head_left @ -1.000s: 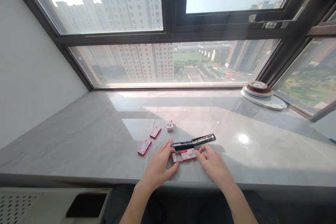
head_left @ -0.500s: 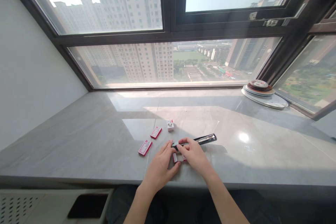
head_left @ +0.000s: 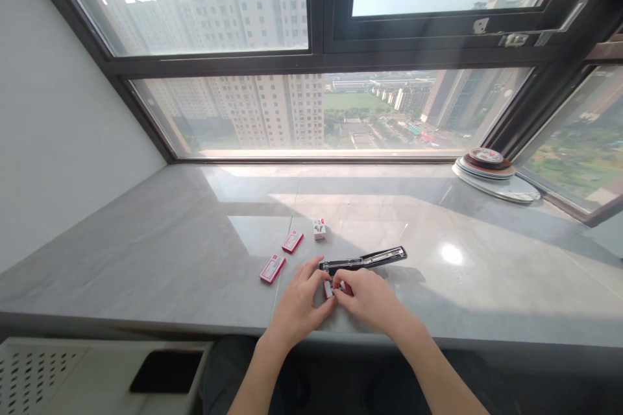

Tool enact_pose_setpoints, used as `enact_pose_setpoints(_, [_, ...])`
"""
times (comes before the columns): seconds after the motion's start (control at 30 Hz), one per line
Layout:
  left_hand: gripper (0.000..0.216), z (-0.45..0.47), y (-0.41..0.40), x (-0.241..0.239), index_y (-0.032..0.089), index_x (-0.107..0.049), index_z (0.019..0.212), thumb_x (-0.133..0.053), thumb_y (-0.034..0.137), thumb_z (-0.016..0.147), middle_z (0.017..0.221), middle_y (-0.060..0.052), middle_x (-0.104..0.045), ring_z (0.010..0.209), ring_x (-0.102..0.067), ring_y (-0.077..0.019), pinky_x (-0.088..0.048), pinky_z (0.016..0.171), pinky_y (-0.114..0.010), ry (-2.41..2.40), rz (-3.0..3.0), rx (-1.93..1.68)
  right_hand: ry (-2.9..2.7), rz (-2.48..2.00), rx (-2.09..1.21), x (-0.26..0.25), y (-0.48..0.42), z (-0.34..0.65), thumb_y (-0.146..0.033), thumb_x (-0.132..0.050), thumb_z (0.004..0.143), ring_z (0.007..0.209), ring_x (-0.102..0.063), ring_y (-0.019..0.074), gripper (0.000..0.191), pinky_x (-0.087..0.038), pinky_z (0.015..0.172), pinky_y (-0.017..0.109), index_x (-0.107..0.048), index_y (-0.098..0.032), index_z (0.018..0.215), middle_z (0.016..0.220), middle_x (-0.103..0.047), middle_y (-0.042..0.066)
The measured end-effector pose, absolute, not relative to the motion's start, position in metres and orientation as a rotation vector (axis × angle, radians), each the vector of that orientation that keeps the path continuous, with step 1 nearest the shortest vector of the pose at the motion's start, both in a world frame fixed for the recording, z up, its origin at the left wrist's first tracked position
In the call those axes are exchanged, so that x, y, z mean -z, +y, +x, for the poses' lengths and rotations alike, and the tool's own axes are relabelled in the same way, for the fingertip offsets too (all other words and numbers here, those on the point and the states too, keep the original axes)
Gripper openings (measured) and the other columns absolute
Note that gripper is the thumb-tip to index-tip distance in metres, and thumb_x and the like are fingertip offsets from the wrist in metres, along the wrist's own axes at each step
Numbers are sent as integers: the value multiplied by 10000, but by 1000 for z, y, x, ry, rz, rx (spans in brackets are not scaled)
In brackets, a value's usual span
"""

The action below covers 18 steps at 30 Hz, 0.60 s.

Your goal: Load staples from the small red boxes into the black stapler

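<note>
A black stapler [head_left: 363, 262] lies opened out on the grey counter, its metal staple channel showing. Just in front of it is a small red-and-white staple box [head_left: 328, 288], partly covered by fingers. My left hand [head_left: 300, 298] is curled round the box's left side, thumb in front and fingers behind, one fingertip by the stapler's left end. My right hand [head_left: 367, 296] bends over the box with thumb and fingertips pinched at it; what they pinch is too small to make out. Two more red-and-white boxes [head_left: 272, 269] [head_left: 293, 241] and a white box [head_left: 319, 229] lie beyond my left hand.
A stack of plates [head_left: 487, 168] stands at the counter's far right corner by the window. The counter's front edge [head_left: 195, 324] runs close below my forearms. At the lower left, a dark flat object [head_left: 166, 371] lies on a pale perforated surface [head_left: 63, 382].
My right hand has moved off the stapler's channel, down to the staple box, and pinches there. More of the stapler shows. My left hand stays around the box. The view has shifted slightly.
</note>
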<state>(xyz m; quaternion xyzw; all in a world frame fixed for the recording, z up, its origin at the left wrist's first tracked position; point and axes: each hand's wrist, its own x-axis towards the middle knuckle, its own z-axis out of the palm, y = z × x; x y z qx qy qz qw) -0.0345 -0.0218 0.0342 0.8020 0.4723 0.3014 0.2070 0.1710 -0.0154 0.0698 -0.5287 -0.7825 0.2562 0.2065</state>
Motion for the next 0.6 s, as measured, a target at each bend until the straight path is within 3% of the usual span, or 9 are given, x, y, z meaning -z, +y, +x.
enact_pose_setpoints(0.23, [303,-36,-28,-38,279,-629,1168,-733,293,884,1199,-65,-623,1157,-610,-267,-512,1010,-421,1410,2203,-918,-1942,-1622,-758,-57,-28,201,-378,-532,992,649,-605,184,171,-350,609,289,-652,-265,947,690,-654,-17])
enact_pose_setpoints(0.37, [129,-32,-25,-32,248,-604,1117,-534,297,1021,860,-17,-650,837,-635,-228,-493,833,-403,1544,2102,-931,-1819,-1836,-709,-40,-34,221,-450,-472,1021,627,-598,200,292,-331,591,302,-590,-248,848,643,-620,-10])
enact_pose_setpoints(0.6, [153,-11,-24,-25,252,-619,1109,-495,217,1026,932,-24,-703,877,-664,-229,-463,824,-388,1516,2108,-978,-1847,-1669,-802,-37,-32,203,-448,-465,1027,647,-595,186,291,-348,610,299,-608,-251,868,696,-657,-12])
